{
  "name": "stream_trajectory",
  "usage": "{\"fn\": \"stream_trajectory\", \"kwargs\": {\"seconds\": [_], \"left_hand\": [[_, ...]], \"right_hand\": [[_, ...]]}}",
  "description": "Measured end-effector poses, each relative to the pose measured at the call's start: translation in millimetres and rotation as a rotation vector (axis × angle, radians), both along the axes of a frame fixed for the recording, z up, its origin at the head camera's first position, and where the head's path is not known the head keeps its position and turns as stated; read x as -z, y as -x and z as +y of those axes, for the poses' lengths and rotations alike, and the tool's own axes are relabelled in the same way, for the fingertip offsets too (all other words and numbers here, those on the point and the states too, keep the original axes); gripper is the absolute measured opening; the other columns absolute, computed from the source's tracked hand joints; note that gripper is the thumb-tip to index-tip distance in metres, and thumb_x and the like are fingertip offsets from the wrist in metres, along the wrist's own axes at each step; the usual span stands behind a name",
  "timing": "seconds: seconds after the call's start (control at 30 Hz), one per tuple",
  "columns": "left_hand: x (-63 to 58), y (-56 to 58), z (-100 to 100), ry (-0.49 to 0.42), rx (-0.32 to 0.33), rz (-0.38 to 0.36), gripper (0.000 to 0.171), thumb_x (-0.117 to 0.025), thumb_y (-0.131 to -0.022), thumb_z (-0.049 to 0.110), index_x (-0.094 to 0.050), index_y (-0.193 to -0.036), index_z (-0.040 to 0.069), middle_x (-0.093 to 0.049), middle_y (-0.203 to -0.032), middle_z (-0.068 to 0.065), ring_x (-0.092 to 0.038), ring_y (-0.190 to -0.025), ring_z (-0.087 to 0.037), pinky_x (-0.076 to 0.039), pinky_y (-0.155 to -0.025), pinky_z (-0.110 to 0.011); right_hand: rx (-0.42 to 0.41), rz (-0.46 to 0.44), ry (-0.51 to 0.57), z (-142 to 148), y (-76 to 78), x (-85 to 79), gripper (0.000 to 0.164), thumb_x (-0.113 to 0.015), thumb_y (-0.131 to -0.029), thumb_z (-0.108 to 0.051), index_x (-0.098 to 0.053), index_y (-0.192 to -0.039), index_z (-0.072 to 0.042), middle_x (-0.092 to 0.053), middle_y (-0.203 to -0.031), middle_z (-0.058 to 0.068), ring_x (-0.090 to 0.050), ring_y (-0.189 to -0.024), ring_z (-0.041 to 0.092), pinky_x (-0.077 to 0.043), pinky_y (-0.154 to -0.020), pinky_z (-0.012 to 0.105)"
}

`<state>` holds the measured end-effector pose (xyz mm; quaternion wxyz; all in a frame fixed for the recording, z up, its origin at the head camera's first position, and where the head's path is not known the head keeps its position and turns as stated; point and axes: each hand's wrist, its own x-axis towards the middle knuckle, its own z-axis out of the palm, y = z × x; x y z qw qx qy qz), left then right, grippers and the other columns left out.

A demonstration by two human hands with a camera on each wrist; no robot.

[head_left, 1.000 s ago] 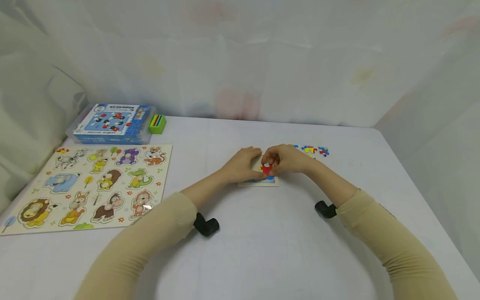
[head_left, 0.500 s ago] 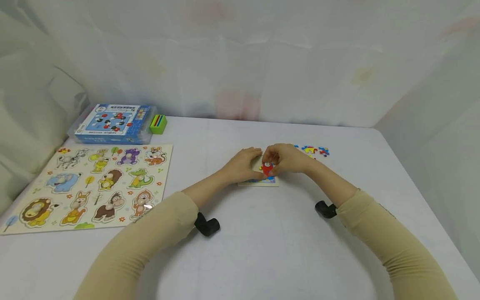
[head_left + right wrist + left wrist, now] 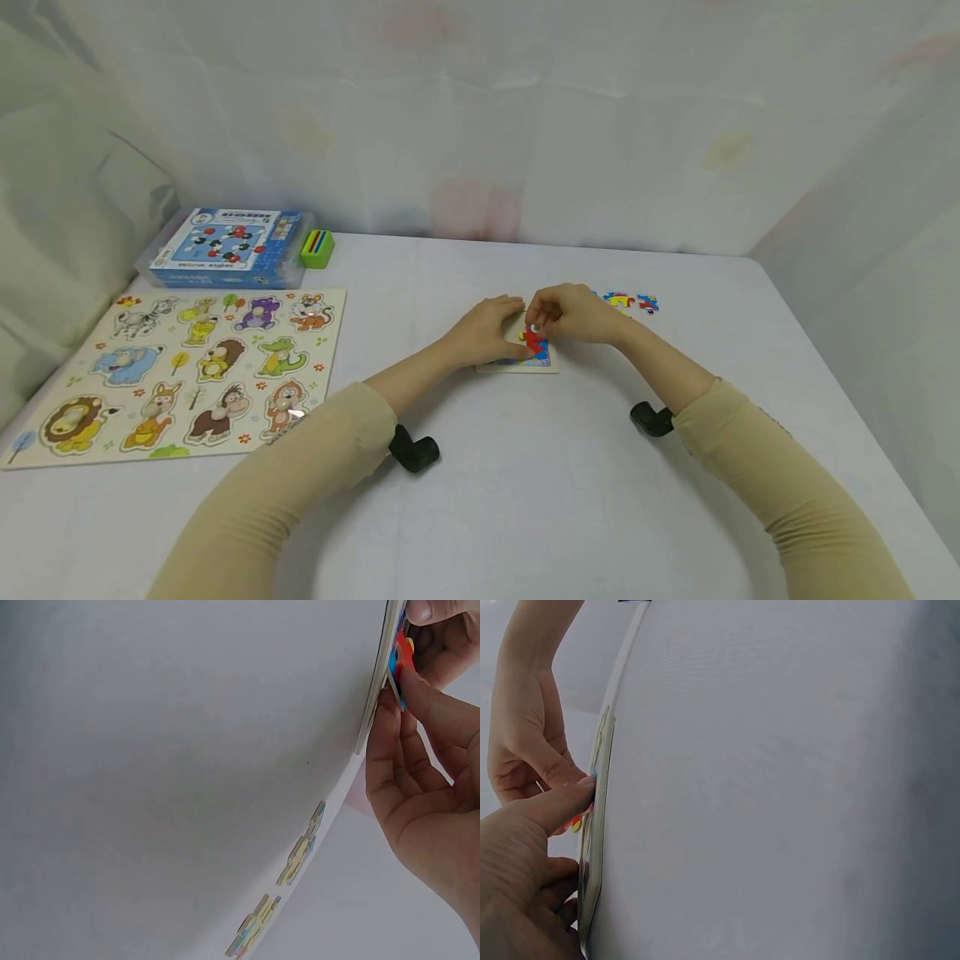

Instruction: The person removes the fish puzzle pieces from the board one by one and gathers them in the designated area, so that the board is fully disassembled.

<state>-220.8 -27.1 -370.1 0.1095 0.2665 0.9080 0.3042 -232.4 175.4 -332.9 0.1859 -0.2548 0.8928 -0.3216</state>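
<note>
Puzzle piece (image 3: 533,340) sits pinched between right fingers (image 3: 384,739) over the board (image 3: 525,370), left fingers (image 3: 506,305) spread against it

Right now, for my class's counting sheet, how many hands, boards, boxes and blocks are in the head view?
Hands: 2 (left hand, right hand)
Boards: 2 (animal board, small board)
Boxes: 1 (blue box)
Blocks: 1 (green block)
Total: 6

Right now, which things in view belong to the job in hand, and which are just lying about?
Apparently the job:
right hand, pinching a red puzzle piece
left hand, holding the small puzzle board
loose jigsaw pieces

Apparently lying about:
animal puzzle board
molecular-model box
green striped block
</note>
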Motion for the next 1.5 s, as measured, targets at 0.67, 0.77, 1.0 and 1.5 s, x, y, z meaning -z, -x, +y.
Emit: {"fn": "stream_trajectory", "kwargs": {"seconds": [0.67, 0.77, 1.0, 1.5], "left_hand": [[2.5, 1.6, 1, 0.002, -0.016, -0.019, 0.08, -0.077, -0.082, 0.043, -0.046, -0.147, 0.007, -0.041, -0.157, -0.01, -0.032, -0.151, -0.031, -0.031, -0.123, -0.046], [2.7, 1.6, 1, 0.007, -0.02, -0.016, 0.08, -0.076, -0.082, 0.043, -0.046, -0.147, 0.006, -0.041, -0.157, -0.01, -0.032, -0.15, -0.03, -0.03, -0.123, -0.045], [3.4, 1.5, 1, 0.02, -0.021, -0.023, 0.081, -0.076, -0.083, 0.043, -0.045, -0.148, 0.007, -0.04, -0.158, -0.01, -0.032, -0.151, -0.029, -0.029, -0.125, -0.043], [2.2, -0.7, 0, 0.022, -0.025, -0.023, 0.082, -0.077, -0.083, 0.042, -0.043, -0.149, 0.006, -0.039, -0.159, -0.008, -0.031, -0.152, -0.028, -0.027, -0.125, -0.042]], "right_hand": [[0.09, -0.017, -0.004, 18, 5.7, -8.3, 0.021, -0.069, -0.092, -0.012, -0.072, -0.112, -0.013, -0.074, -0.103, 0.006, -0.067, -0.096, 0.016, -0.052, -0.083, 0.024], [0.111, -0.035, 0.002, 26, 6.8, -11.5, 0.022, -0.068, -0.092, -0.012, -0.072, -0.113, -0.013, -0.074, -0.105, 0.007, -0.067, -0.097, 0.017, -0.053, -0.081, 0.021], [0.168, -0.061, 0.022, 49, 9.9, -17.2, 0.024, -0.066, -0.093, -0.012, -0.071, -0.116, -0.008, -0.073, -0.112, 0.011, -0.067, -0.097, 0.015, -0.055, -0.082, 0.018], [0.29, -0.038, -0.021, 102, 5.2, -16.6, 0.026, -0.065, -0.095, -0.018, -0.07, -0.119, -0.012, -0.069, -0.12, 0.009, -0.061, -0.103, 0.017, -0.052, -0.087, 0.031]]}}
